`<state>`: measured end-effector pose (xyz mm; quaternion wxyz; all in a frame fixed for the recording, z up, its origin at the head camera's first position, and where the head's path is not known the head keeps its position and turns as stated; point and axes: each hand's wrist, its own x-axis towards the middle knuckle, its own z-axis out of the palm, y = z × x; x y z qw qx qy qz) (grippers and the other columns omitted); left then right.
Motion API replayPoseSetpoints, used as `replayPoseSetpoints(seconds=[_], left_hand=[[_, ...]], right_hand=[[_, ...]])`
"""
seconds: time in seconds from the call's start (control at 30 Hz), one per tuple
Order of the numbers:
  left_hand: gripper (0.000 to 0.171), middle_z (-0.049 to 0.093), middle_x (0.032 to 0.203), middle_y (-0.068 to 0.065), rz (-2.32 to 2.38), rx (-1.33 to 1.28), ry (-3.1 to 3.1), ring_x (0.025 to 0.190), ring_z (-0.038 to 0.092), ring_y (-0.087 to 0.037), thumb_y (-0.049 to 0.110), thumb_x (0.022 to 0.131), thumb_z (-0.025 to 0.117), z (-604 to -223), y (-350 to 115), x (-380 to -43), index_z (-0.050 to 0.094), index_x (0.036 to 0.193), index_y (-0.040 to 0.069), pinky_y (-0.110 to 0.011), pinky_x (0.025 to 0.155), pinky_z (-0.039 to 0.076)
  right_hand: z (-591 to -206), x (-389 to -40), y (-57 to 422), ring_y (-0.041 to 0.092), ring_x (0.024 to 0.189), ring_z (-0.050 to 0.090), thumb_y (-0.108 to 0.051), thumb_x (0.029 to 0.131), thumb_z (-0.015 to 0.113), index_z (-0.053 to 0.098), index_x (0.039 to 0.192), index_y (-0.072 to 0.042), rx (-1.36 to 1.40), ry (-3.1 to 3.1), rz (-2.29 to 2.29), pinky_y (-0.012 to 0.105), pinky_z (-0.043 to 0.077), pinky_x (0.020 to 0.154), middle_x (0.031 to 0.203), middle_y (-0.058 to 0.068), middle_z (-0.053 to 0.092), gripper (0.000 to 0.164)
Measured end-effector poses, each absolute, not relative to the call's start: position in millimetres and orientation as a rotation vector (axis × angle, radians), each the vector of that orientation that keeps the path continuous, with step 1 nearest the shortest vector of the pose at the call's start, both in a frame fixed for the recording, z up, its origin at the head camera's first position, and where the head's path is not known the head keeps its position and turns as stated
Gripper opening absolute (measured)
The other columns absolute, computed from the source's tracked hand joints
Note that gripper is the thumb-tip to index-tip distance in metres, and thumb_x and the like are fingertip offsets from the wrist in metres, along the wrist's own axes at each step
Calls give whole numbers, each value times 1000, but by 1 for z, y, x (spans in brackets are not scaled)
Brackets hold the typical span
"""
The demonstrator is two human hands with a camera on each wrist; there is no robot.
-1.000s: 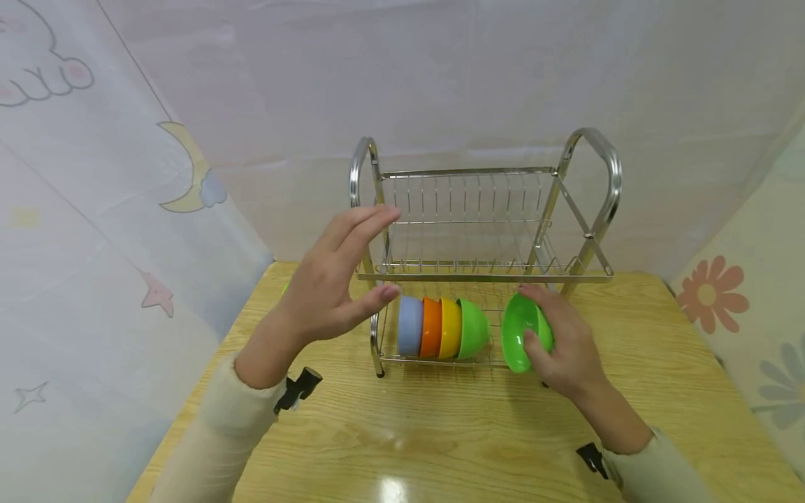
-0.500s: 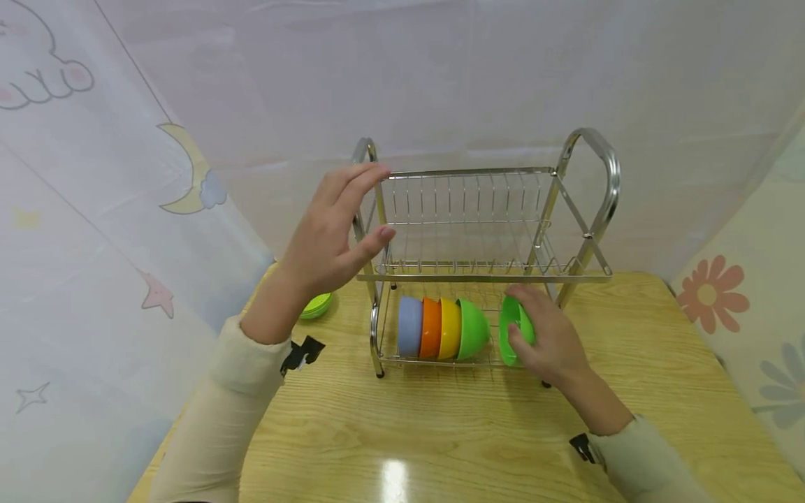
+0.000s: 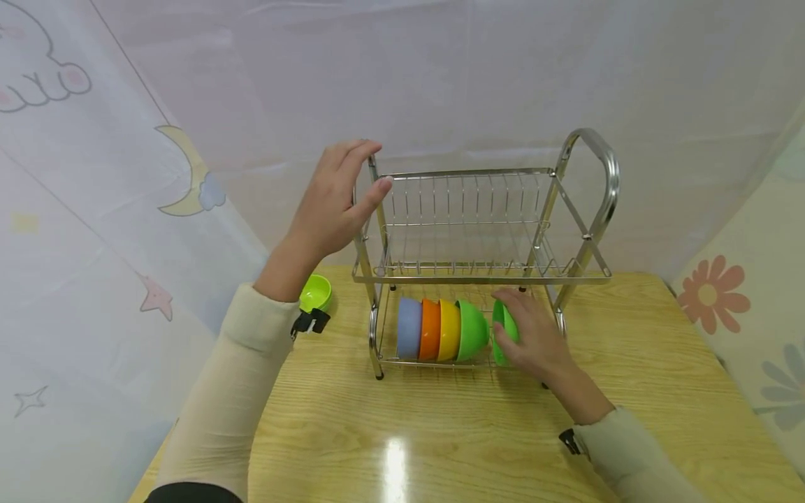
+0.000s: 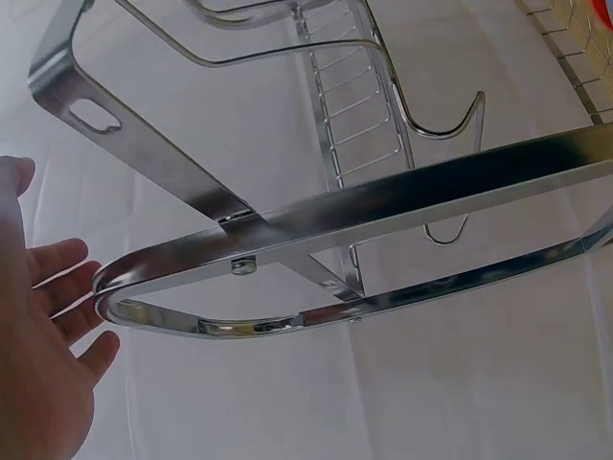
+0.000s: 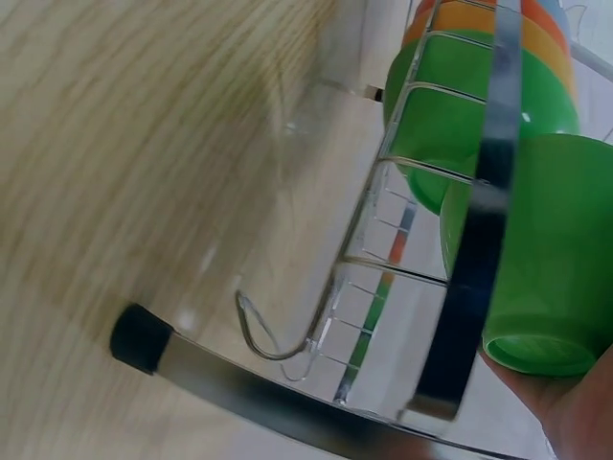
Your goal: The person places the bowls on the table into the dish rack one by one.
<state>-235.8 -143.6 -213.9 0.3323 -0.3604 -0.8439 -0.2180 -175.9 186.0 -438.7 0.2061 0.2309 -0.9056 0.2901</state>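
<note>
My right hand [image 3: 534,335] grips a green bowl [image 3: 502,325], tipped on its side, at the right end of the lower tier of the metal dish rack [image 3: 484,279]. To its left, a sideways nested row holds a lavender-blue bowl [image 3: 409,328], an orange bowl [image 3: 430,330], a yellow bowl [image 3: 449,330] and another green bowl [image 3: 472,331]. In the right wrist view, the held bowl [image 5: 560,254] shows its base, close to that row. My left hand [image 3: 336,199] is at the rack's upper left handle [image 4: 153,264], fingers loosely extended; whether they touch it is unclear.
A lime-green bowl [image 3: 316,293] stands on the wooden table [image 3: 352,433], left of the rack and partly behind my left forearm. The rack's upper tier [image 3: 465,223] overhangs the bowls. A printed cloth [image 3: 440,84] hangs behind.
My right hand has moved the green bowl left, closer to the nested row. My left hand has risen to the rack's upper left handle, uncovering the lime-green bowl.
</note>
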Motion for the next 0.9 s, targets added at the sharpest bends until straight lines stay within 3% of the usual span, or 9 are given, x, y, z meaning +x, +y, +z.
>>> replayPoseSetpoints(seconds=[0.17, 0.4, 0.67, 0.9], left_hand=[[50, 50, 146, -14, -590, -866, -2310, 137, 40, -29, 31, 105, 52, -214, -144, -248, 50, 145, 1, -38, 118, 30], [53, 48, 149, -12, -564, -802, -2412, 142, 36, -27, 36, 107, 48, -215, -143, -260, 47, 147, 3, -37, 121, 25], [56, 46, 151, -13, -548, -748, -2450, 144, 35, -28, 40, 107, 44, -212, -140, -267, 46, 148, 2, -39, 122, 24], [62, 35, 161, -12, -560, -664, -2537, 151, 27, -26, 44, 108, 38, -211, -138, -265, 39, 154, 2, -40, 125, 18]], right_hand=[[-443, -181, 183, 41, 131, 49, -21, 94, 60, 52, 141, -8, 650, -2580, 792, 65, 45, 100, 143, 17, 52, 50], [-448, -187, 179, 39, 122, 56, -27, 96, 59, 53, 140, -9, 643, -2610, 781, 58, 54, 89, 141, 17, 54, 48], [-452, -191, 176, 40, 120, 57, -29, 99, 58, 53, 141, -8, 657, -2620, 805, 59, 52, 92, 139, 19, 55, 47], [-456, -193, 173, 39, 124, 55, -31, 103, 55, 51, 142, -10, 684, -2637, 810, 60, 51, 95, 142, 18, 53, 44]])
